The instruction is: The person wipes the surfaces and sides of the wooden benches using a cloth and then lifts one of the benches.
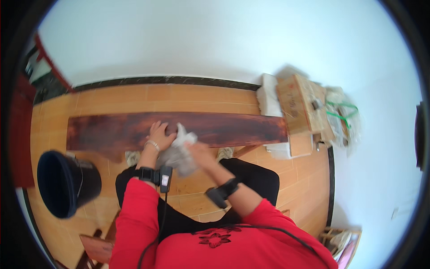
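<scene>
Two items: round brown object (171, 129) midway across counter (242, 127), left hand (161, 135) with fingers curled round it, and whitish cloth (178, 157) at front edge, right hand (201, 154) with fingers clamped on it; slack left grip could let object roll.

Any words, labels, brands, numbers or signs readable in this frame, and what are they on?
None reads with certainty.
Cardboard box: dark handwritten marks on its side, too blurred to read.
Black device on the left wrist: a white label, any print too small to read.
</scene>
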The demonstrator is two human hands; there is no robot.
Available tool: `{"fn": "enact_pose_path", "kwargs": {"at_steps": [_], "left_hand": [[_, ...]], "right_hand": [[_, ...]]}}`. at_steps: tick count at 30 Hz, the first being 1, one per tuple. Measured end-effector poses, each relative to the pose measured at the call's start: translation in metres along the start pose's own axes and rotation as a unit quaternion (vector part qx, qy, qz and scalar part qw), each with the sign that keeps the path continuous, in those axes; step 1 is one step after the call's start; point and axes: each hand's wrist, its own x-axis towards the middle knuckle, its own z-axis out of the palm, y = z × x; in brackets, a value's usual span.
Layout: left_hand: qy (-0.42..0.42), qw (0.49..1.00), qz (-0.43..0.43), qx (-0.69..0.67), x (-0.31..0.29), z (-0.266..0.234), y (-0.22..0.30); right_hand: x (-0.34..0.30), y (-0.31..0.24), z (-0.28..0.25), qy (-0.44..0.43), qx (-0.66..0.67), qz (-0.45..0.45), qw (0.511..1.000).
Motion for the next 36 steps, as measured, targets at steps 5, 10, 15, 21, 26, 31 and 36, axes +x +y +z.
{"fn": "enact_pose_path", "kwargs": {"at_steps": [5,10,15,21,26,31,36], "left_hand": [[0.067,0.995,0.036,-0.07,-0.012,-0.01,0.003],[0.052,0.995,0.008,-0.089,-0.029,-0.027,0.017],[0.055,0.995,0.029,-0.073,-0.019,-0.014,0.038],[0.173,0.964,0.123,-0.16,-0.02,-0.007,0.035],[0.246,0.96,0.118,-0.059,-0.019,-0.004,0.035],[0.258,0.959,0.115,-0.032,-0.026,-0.008,0.025],[0.191,0.965,0.071,0.167,-0.033,0.011,0.051]], "right_hand": [[-0.028,-0.047,-0.124,0.105,0.031,-0.102,0.989],[0.002,0.019,-0.226,0.06,-0.112,-0.109,0.986],[0.045,0.135,-0.207,0.201,-0.397,-0.213,0.87],[0.06,0.063,-0.005,0.103,-0.403,-0.369,0.831],[0.058,0.005,0.053,-0.005,-0.316,-0.383,0.868],[0.072,0.008,-0.021,-0.013,-0.085,-0.302,0.95],[0.085,0.073,-0.105,0.277,-0.41,-0.259,0.83]]}}
